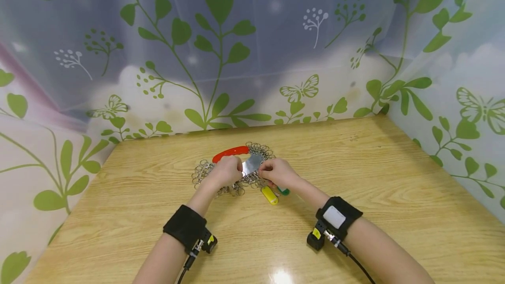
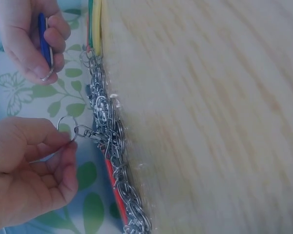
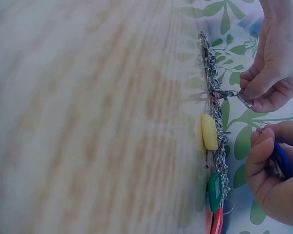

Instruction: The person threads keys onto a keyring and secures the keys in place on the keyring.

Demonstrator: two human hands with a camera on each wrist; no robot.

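My left hand (image 1: 226,171) pinches a metal split ring (image 2: 67,127) between thumb and fingertips. A small swivel clasp (image 2: 87,131) hangs from this ring, reaching toward a heap of metal key rings and clasps (image 2: 107,107). Beside it, my right hand (image 1: 280,173) holds a blue key tag (image 3: 282,160), its small ring (image 2: 49,75) showing at the fingertips. Both hands are just above the heap, close together but apart. Near the right hand lie a yellow key tag (image 1: 270,195) and a green key tag (image 1: 283,191). A red tag (image 3: 217,222) is beyond the green one.
Behind the left hand is a red curved handle-like piece (image 1: 230,152). A flat shiny metal piece (image 1: 252,163) lies between the hands, among the rings. The wooden table (image 1: 339,161) meets a leaf-patterned curtain (image 1: 244,78) at the back. Cables run from both wrist cameras.
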